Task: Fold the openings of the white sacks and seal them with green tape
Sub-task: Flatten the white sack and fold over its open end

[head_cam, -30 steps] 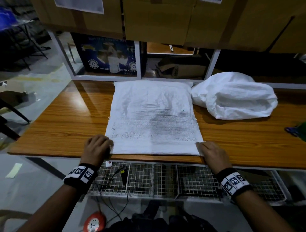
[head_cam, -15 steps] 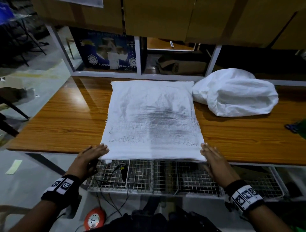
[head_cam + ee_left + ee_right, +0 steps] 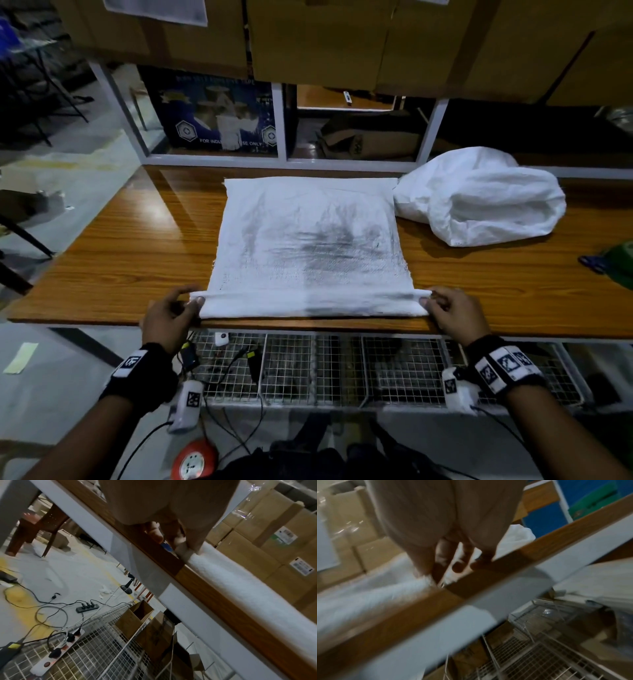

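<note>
The flat, grey-smudged white woven sack (image 3: 308, 240) lies on the wooden desk (image 3: 130, 253), its near edge turned up in a narrow fold. The left hand (image 3: 169, 317) and right hand (image 3: 452, 313) pinch that fold's two ends. A crumpled white sack (image 3: 479, 198) lies just beside it, to the right.
</note>
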Available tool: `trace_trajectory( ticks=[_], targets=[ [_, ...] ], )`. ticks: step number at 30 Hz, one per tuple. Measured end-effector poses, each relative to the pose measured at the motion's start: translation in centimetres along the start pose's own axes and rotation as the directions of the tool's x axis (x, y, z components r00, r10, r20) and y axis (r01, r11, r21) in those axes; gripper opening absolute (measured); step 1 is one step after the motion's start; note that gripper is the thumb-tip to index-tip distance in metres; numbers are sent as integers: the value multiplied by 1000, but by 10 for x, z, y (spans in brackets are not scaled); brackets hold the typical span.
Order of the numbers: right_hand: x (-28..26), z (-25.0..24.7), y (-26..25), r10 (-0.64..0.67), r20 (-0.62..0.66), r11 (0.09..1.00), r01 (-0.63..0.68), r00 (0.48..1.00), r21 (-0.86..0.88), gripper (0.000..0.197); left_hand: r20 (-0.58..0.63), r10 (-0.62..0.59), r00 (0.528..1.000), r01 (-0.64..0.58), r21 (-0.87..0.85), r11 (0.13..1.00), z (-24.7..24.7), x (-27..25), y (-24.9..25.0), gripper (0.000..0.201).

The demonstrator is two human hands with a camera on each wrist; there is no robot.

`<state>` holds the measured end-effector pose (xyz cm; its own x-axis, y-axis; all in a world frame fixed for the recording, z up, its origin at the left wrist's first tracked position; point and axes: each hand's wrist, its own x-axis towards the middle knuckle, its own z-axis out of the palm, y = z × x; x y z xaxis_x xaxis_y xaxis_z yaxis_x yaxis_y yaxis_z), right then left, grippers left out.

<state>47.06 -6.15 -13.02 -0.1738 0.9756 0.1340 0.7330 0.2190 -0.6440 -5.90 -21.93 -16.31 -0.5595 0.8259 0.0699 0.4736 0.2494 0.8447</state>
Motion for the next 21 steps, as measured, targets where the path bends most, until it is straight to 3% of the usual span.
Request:
trace_trajectory(
  ticks=[3, 8, 11, 13, 15, 16, 18, 21],
  targets=[
    [9, 2, -7, 95, 102, 995, -98, 990, 19, 20, -34, -10, 999, 14, 101, 995, 6, 7, 4, 29],
    [7, 6, -20, 82, 29, 997, -82, 996, -10, 34, -124, 50, 991, 7, 421, 907, 21, 6, 32, 33],
    [-3, 13, -23, 4, -55, 991, -11, 998, -131, 34, -151, 283, 947, -149, 575, 804, 21, 1, 34, 26],
    [-8, 17, -22, -100, -126, 958, 62, 987, -279, 36, -42, 487, 872, -358, 625, 694, 19, 1, 25, 15],
    [-10, 18, -19, -256, -140, 895, 179, 956, -409, 33, 122, 579, 806, -534, 572, 623, 16, 3, 18, 17],
    [-9, 18, -16, -325, -105, 869, 253, 940, -426, 32, 178, 582, 793, -579, 517, 631, 14, 3, 18, 24],
    [-10, 20, -8, -404, 28, 837, 382, 914, -393, 34, 226, 539, 812, -579, 435, 689, 6, 1, 17, 34],
    [-17, 23, 5, -348, 157, 864, 381, 924, -328, 48, 323, 485, 813, -581, 398, 710, -9, -8, 10, 49]
  ],
)
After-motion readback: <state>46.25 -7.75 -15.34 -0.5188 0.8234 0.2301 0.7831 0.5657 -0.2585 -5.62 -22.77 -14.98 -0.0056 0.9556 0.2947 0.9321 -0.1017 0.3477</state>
